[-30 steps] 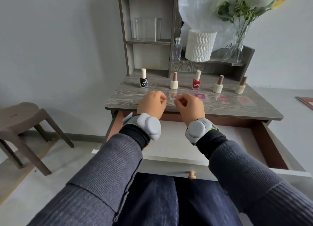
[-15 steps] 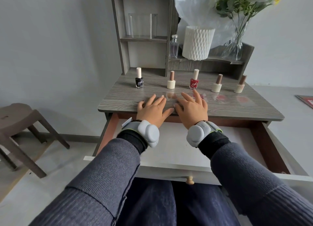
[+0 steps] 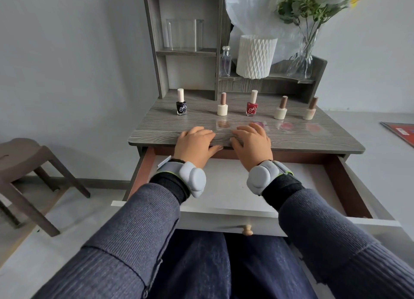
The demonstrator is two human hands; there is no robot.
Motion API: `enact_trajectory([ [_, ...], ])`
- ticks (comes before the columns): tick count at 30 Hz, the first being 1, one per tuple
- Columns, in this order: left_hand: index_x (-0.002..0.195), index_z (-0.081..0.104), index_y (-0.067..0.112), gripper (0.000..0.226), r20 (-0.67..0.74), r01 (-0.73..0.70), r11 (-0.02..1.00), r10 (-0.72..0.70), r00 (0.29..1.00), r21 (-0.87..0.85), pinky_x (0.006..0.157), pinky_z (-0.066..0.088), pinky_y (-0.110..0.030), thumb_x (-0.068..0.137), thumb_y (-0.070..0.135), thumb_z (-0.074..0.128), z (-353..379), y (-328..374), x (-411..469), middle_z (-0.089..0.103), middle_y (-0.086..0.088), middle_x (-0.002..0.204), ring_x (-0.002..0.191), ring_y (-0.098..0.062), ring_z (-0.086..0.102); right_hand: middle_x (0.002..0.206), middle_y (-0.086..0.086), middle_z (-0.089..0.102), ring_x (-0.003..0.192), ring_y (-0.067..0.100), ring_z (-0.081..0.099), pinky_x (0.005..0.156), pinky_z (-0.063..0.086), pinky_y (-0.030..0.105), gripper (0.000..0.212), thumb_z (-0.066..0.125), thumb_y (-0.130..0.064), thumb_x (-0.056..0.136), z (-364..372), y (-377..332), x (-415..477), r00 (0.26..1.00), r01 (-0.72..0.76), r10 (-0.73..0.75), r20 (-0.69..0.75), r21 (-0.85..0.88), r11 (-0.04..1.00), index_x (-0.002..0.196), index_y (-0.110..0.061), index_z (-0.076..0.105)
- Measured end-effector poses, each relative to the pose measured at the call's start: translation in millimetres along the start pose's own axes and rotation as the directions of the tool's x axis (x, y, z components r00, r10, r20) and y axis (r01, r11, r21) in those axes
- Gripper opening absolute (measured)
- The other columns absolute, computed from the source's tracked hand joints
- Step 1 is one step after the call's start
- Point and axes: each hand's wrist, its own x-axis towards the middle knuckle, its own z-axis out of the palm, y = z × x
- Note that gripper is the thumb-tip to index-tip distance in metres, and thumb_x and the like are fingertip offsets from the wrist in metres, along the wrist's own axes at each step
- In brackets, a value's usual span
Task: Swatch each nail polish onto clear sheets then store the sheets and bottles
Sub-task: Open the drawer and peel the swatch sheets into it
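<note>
Several nail polish bottles stand in a row on the grey desk (image 3: pixel 156 133): a black one (image 3: pixel 181 104), a cream one with a brown cap (image 3: pixel 222 106), a red one (image 3: pixel 252 105), and two more cream ones (image 3: pixel 281 109) (image 3: pixel 310 110). Clear sheets with colour swatches (image 3: pixel 286 126) lie flat in front of the bottles. My left hand (image 3: pixel 195 144) and my right hand (image 3: pixel 252 142) rest palm-down on the desk's front edge, fingers curled a little, holding nothing. My right fingers partly cover one swatched sheet.
An open drawer (image 3: pixel 226 186) with a white bottom sticks out under my wrists, its knob (image 3: pixel 247 229) near my lap. Shelves at the back hold a clear box (image 3: pixel 184 35), a perfume bottle (image 3: pixel 225 62), a white lamp (image 3: pixel 256 55) and a flower vase (image 3: pixel 301 63). A stool (image 3: pixel 26 177) stands at left.
My closed fists opened and spread flat on the desk, then both hands slid back toward the front edge with fingers curling slightly. The camera tilted down a little.
</note>
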Motion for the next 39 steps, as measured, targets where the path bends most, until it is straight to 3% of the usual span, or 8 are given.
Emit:
enact_trajectory([
  [5,0.145,0.03,0.021,0.064,0.115,0.047,0.999,-0.045,0.992,-0.018,0.11,0.019,-0.04,0.094,0.059,0.031,2.1,4.9,12.5,0.02,0.008,0.157,0.145,-0.014,0.013,0.148,0.001,0.044,0.149,0.019,0.012,0.115,0.018,0.045,0.045,0.044,-0.033,0.1,-3.6,-5.4,5.7,0.994,-0.005,0.009,0.107,-0.044,0.999,0.143,-0.022,0.039],
  [8,0.148,0.024,0.023,0.066,0.189,0.065,0.997,-0.058,0.98,-0.03,0.112,0.014,-0.041,0.094,0.061,0.023,6.4,6.2,18.8,0.013,0.011,0.159,0.146,-0.011,0.006,0.151,0.001,0.041,0.15,0.017,0.008,0.115,0.016,0.045,0.041,0.037,-0.031,0.102,-4.2,-8.7,8.6,0.988,-0.008,0.021,0.152,-0.083,0.997,0.143,-0.022,0.036],
  [20,0.143,0.035,0.023,0.055,0.133,0.018,0.999,-0.011,0.991,-0.049,0.114,0.016,-0.042,0.097,0.052,0.035,5.9,4.0,6.7,0.027,0.009,0.155,0.144,-0.011,0.017,0.142,0.006,0.05,0.146,0.02,0.021,0.112,0.023,0.044,0.036,0.043,-0.028,0.1,-3.7,-0.9,-2.0,0.996,0.024,-0.024,0.081,0.001,1.0,0.134,-0.02,0.047],
  [26,0.141,0.037,0.023,0.056,0.084,0.036,0.999,-0.033,0.996,-0.031,0.108,0.024,-0.042,0.096,0.055,0.035,4.8,6.6,7.8,0.032,0.008,0.151,0.138,-0.014,0.028,0.144,0.007,0.049,0.148,0.02,0.016,0.114,0.02,0.044,0.038,0.042,-0.029,0.101,-8.6,-3.7,-4.1,0.995,0.007,-0.006,0.099,-0.017,1.0,0.138,-0.019,0.044],
  [31,0.149,0.021,0.024,0.065,0.179,0.048,0.998,-0.042,0.983,-0.03,0.112,0.016,-0.041,0.095,0.059,0.025,10.8,5.5,17.4,0.014,0.01,0.158,0.145,-0.009,0.011,0.152,0.003,0.04,0.149,0.018,0.01,0.116,0.014,0.045,0.04,0.035,-0.027,0.103,-9.0,-9.9,1.5,0.99,0.027,-0.017,0.137,-0.07,0.997,0.143,-0.021,0.038],
  [39,0.146,0.028,0.025,0.061,0.17,0.016,1.0,-0.015,0.985,-0.003,0.111,0.016,-0.041,0.096,0.059,0.024,12.5,3.6,18.7,0.022,0.011,0.156,0.144,-0.009,0.014,0.147,0.004,0.046,0.148,0.017,0.016,0.118,0.014,0.044,0.04,0.035,-0.026,0.102,-4.1,-5.7,3.9,0.991,0.044,-0.032,0.128,-0.092,0.995,0.142,-0.022,0.04],
])
